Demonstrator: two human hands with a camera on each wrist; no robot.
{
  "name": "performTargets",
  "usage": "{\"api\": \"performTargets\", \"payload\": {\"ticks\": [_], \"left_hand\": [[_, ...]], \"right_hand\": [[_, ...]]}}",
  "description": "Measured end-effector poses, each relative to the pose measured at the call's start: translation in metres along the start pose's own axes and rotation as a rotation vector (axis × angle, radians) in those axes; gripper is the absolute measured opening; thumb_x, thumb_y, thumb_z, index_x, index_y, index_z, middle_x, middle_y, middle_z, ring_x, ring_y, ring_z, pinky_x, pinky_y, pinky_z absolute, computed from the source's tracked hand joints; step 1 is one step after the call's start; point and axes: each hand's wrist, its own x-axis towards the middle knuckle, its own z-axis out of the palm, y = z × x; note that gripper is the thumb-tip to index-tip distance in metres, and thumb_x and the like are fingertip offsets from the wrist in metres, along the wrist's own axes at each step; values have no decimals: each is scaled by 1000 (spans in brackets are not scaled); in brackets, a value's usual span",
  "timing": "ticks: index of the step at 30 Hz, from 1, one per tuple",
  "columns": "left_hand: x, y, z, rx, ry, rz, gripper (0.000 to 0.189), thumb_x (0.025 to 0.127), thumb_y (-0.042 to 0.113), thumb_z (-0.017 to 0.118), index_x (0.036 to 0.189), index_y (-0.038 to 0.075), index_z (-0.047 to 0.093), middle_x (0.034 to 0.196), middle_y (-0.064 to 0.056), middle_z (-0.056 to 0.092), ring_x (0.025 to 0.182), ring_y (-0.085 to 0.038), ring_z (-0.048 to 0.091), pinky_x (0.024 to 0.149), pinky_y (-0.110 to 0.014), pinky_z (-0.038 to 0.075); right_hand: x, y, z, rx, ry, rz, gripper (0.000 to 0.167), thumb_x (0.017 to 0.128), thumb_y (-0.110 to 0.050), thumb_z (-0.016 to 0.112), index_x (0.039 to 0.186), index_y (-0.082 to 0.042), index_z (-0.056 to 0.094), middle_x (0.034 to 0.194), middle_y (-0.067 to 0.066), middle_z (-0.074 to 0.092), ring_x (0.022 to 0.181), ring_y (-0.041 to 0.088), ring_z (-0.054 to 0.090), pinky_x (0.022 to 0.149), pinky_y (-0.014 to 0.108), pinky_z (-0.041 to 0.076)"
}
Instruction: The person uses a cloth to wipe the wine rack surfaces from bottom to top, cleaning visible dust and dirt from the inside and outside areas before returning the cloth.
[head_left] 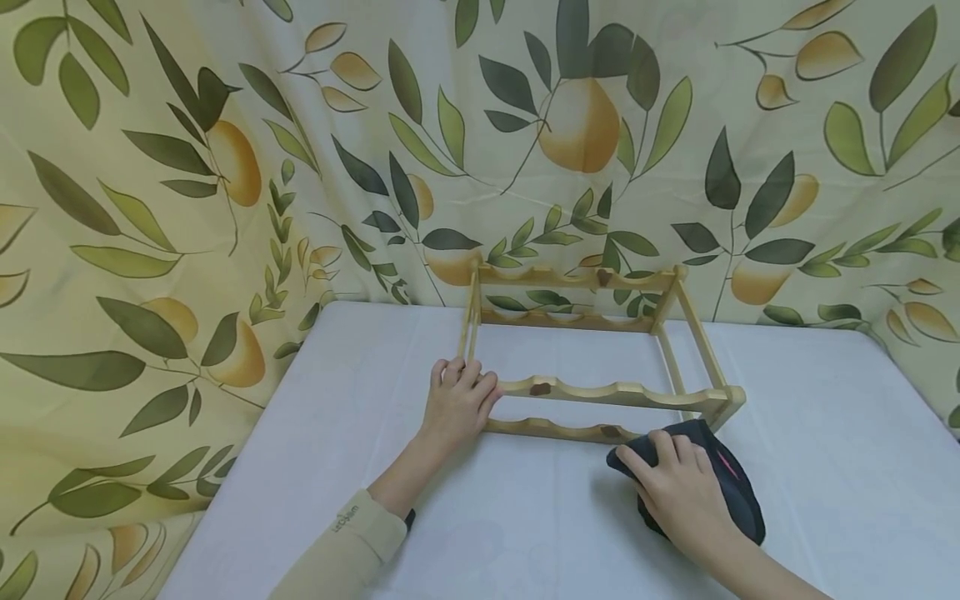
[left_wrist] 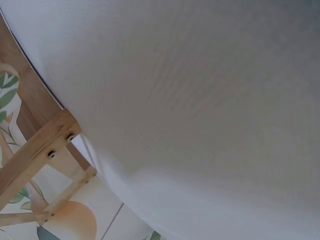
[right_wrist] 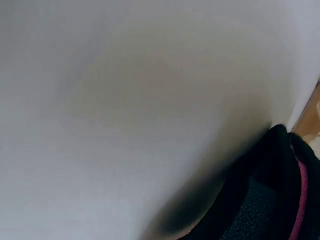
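A light wooden wine rack with scalloped rails stands on the table in the head view. My left hand grips its front left corner, fingers curled over the top. In the left wrist view, part of the rack shows at the left edge with screw heads in the wood. My right hand holds a folded dark navy cloth with a pink strip, close to the rack's front right corner. The right wrist view shows the bunched cloth at lower right; the fingers are mostly hidden there.
A white cloth covers the table. Behind and to the left hangs a curtain printed with leaves and orange fruit, close behind the rack's back rails. Dark brown patches mark some of the rails.
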Motion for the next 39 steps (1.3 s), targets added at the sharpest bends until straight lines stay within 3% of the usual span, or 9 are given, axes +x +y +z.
{"api": "performTargets", "payload": {"ticks": [6, 8, 11, 13, 15, 25, 32, 39], "left_hand": [[0, -1, 1, 4, 3, 4, 44, 99, 42, 19, 86, 17, 52, 87, -1, 44, 93, -23, 40, 82, -41, 33], [0, -1, 1, 8, 10, 10, 44, 99, 42, 19, 85, 17, 52, 87, -1, 44, 93, -23, 40, 82, -41, 33], [0, -1, 1, 15, 14, 16, 43, 99, 41, 19, 85, 17, 52, 87, -1, 44, 92, -23, 40, 81, -41, 33], [-1, -1, 1, 17, 16, 14, 43, 99, 41, 19, 85, 17, 52, 87, -1, 43, 92, -23, 40, 81, -41, 33], [-1, -1, 2, 20, 19, 12, 43, 99, 41, 19, 85, 17, 52, 87, -1, 43, 92, -23, 40, 81, -41, 33], [0, -2, 2, -4, 17, 13, 43, 100, 41, 21, 85, 17, 54, 86, 0, 45, 93, -23, 40, 82, -41, 32], [-1, -3, 2, -19, 16, 25, 43, 100, 40, 20, 86, 16, 54, 86, 0, 45, 93, -23, 39, 81, -42, 31], [-1, -3, 1, -10, 0, 27, 42, 100, 39, 20, 88, 17, 54, 87, 0, 45, 92, -22, 39, 81, -42, 31]], "right_hand": [[7, 6, 17, 22, -55, -48, 55, 97, -39, 3, 100, -16, 53, 93, 22, 45, 74, 38, 44, 57, 43, 35], [8, 8, 24, 30, -73, -79, 50, 98, -38, 8, 100, -16, 53, 94, 23, 45, 74, 37, 44, 57, 43, 36], [10, 11, 32, 38, -107, -116, 17, 94, -31, 48, 101, -16, 53, 95, 22, 45, 73, 35, 44, 58, 42, 37], [12, 13, 37, 35, -129, -129, 30, 78, -23, 70, 102, -17, 53, 96, 21, 45, 74, 34, 43, 59, 42, 37], [13, 15, 41, 28, -140, -135, 50, 60, -15, 81, 103, -18, 53, 96, 20, 46, 76, 34, 44, 61, 41, 38], [20, 23, 53, -1, -189, -172, 53, 60, -19, 83, 102, -18, 52, 99, 20, 48, 84, 37, 49, 70, 46, 43], [21, 21, 58, -87, -271, -172, 49, 65, -24, 80, 102, -17, 48, 102, 21, 48, 88, 37, 49, 75, 47, 42], [20, 19, 64, -143, -282, -191, 49, 67, -24, 79, 103, -16, 45, 103, 23, 50, 91, 39, 53, 76, 47, 45]]}}
